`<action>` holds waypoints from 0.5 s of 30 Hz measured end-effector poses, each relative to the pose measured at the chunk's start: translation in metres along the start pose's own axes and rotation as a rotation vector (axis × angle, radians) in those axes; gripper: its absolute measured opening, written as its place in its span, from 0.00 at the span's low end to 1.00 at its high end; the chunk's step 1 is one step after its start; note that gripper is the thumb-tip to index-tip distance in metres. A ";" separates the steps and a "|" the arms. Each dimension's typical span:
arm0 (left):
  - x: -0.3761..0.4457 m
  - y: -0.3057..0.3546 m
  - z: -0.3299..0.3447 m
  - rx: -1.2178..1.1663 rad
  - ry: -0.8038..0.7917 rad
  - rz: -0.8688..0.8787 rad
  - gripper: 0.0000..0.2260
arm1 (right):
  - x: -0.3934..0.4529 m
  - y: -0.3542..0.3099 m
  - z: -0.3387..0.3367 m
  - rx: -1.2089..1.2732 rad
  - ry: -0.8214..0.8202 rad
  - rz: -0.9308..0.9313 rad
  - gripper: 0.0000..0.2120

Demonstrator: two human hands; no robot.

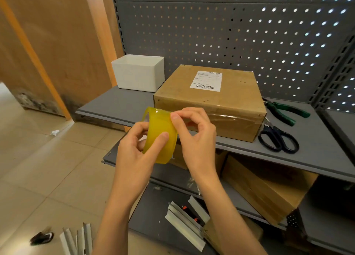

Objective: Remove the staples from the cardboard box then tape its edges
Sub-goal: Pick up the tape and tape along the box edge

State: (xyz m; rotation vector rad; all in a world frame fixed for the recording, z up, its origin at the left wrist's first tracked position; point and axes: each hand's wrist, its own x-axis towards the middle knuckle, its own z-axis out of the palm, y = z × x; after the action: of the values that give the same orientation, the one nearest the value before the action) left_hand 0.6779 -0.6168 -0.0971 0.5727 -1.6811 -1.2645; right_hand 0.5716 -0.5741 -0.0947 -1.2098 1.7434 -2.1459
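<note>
A brown cardboard box [209, 101] with a white shipping label lies flat on the grey shelf [119, 105], clear tape shining along its front face. In front of the shelf my left hand [134, 151] grips a yellow tape roll [161, 135], thumb pressed on its outer band. My right hand [194, 133] pinches the tape's loose end at the top of the roll with thumb and forefinger.
A white plastic bin [139, 73] stands left of the box. Green-handled pliers [284, 111] and black scissors [278, 139] lie right of it. Lower shelves hold more cardboard boxes [269, 191] and metal strips [184, 218]. A pegboard backs the shelf.
</note>
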 end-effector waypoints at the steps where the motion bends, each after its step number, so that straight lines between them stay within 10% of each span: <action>1: 0.000 -0.001 0.001 -0.004 -0.012 -0.009 0.10 | -0.001 0.000 0.001 -0.010 0.012 -0.027 0.03; 15: -0.002 -0.006 0.004 -0.030 -0.151 -0.043 0.11 | 0.018 0.003 -0.014 0.106 -0.154 0.267 0.03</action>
State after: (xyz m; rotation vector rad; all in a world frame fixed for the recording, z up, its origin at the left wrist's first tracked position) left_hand 0.6747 -0.6154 -0.1040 0.5080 -1.7786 -1.3907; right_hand 0.5494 -0.5742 -0.0885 -1.0216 1.6029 -1.9127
